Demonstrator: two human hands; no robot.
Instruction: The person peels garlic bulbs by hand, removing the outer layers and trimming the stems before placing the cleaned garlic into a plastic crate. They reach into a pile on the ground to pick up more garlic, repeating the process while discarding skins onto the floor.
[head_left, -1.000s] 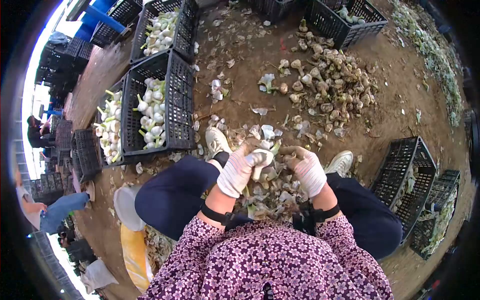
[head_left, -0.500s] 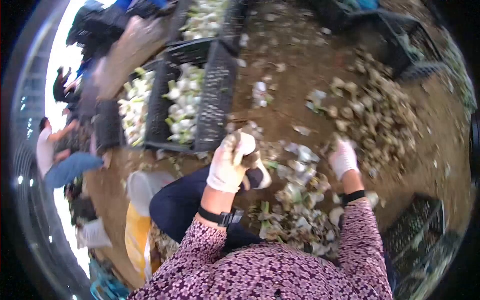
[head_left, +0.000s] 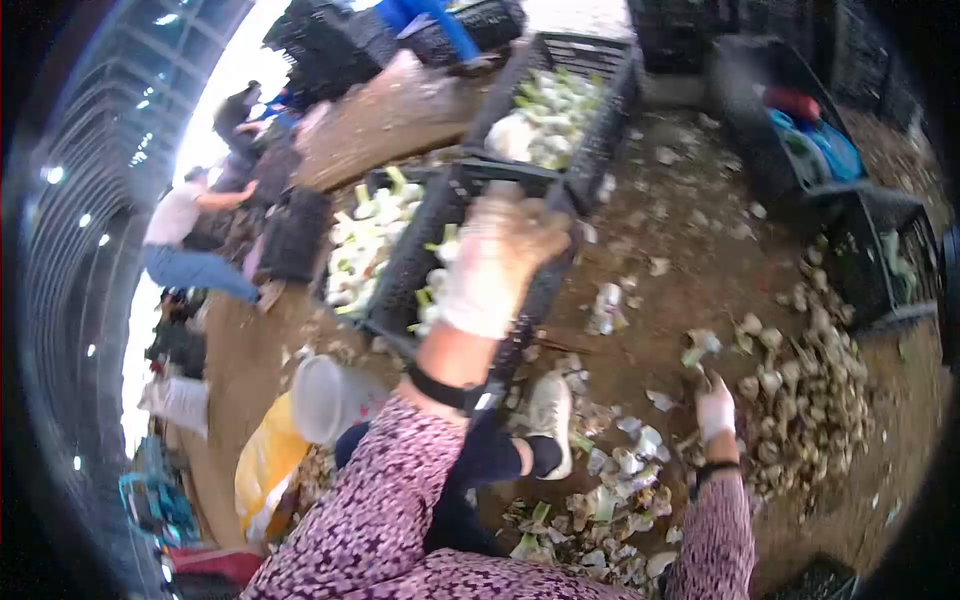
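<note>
White-gloved left hand [head_left: 505, 250] has swung over a black plastic crate [head_left: 530, 315], seemingly placed for reach; gloved right hand [head_left: 714, 402] nears brown garlic bulbs [head_left: 810, 400]; openness, grips unclear.

Badly blurred here, the left hand [head_left: 508, 250] is seen over a black crate [head_left: 530, 325], part of whose garlic bulbs [head_left: 432, 295] is covered, and whether anything is gripped cannot be told! Over on the right, the grasp of the right hand [head_left: 715, 405] can't be read either, and near right a second crate [head_left: 822, 581] is cut off by the near edge. Far left, whatever is handled by the pale-topped person [head_left: 176, 222] is too small to be made out.
</note>
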